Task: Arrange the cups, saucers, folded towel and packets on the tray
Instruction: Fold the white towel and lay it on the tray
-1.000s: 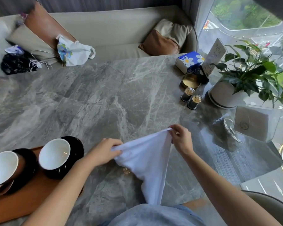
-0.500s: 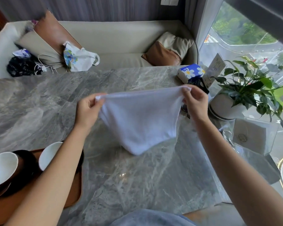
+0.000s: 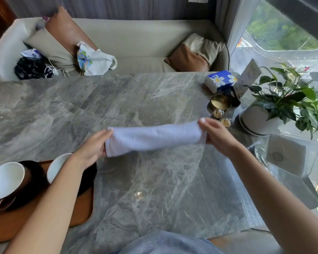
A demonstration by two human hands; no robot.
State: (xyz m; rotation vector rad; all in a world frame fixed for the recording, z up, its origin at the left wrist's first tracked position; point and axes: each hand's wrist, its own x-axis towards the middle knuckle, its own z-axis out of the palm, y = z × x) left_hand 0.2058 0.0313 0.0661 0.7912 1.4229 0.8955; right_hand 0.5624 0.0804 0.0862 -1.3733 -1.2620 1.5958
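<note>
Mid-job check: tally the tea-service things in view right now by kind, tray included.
White cups: 2
Black saucers: 2
White towel: 1
Brown tray: 1
Packets: 0 in view
Total: 6

The left hand [image 3: 91, 150] is blurred at its fingers [image 3: 106, 134]; on the right hand [image 3: 218, 137] all fingers but the thumb [image 3: 203, 121] sit behind the towel [image 3: 154, 138], so its hold is perhaps a pinch. Below the left fingers, the forearm [image 3: 62, 189] covers much of one cup [image 3: 57, 166] and saucer [image 3: 90, 176]; the frame edge cuts the other cup [image 3: 5, 179] and the tray [image 3: 81, 212].
</note>
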